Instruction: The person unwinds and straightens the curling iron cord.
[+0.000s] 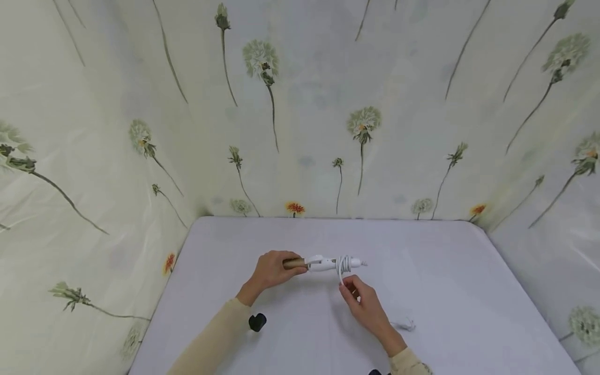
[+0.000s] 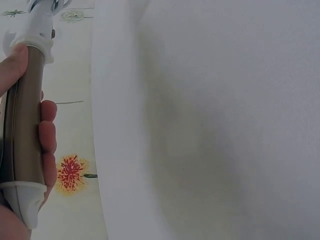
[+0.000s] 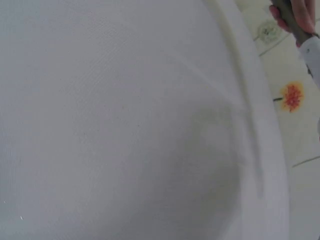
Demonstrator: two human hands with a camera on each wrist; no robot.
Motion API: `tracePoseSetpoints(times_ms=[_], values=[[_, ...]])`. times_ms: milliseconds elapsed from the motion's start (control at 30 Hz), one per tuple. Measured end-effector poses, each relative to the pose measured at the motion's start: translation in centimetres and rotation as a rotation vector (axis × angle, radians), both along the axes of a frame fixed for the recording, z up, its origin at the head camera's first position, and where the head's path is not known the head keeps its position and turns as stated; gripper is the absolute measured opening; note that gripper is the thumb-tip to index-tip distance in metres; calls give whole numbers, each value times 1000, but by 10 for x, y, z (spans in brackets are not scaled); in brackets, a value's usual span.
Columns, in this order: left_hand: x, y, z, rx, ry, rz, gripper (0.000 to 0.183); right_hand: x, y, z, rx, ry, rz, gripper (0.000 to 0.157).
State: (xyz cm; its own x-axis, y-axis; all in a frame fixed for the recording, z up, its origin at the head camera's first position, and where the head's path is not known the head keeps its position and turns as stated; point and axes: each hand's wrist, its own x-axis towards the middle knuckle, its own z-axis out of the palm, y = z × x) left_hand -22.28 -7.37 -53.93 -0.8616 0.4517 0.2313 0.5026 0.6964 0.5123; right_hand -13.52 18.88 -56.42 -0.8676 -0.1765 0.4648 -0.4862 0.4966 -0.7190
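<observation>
A curling iron with a white handle and a brown barrel is held level above the table. My left hand grips the barrel; in the left wrist view the thumb lies near the white collar and the fingers curl round the far side. White cord is wound in several turns round the handle's right part. Just below these turns my right hand pinches the cord between thumb and fingertips. In the right wrist view only the left hand on the barrel shows, at the upper right corner.
A white plug on its cord end lies on the white-covered table, right of my right forearm. Floral curtains enclose the table's back and sides. A small black object sits at my left sleeve.
</observation>
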Motion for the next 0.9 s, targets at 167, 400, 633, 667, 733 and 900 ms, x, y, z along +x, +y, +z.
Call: tracePoseSetpoints(times_ms=[167,400,633,667,733,900], values=[[-2,1,5,-13,-7,10,42,-7,10,9,45,66,73,9],[2,1,3,-37,-36,4,46,-11,21,22,134,120,104,9],[6,-3,-2,-7,-53,1,45,-17,23,34,195,119,109,13],[7,-4,-3,-3,-52,2,45,-18,23,35,200,118,104,14],[7,-5,-4,1,-51,6,45,-20,22,37,206,113,96,14],[10,-6,-8,31,-49,3,45,-23,21,38,213,114,67,15]])
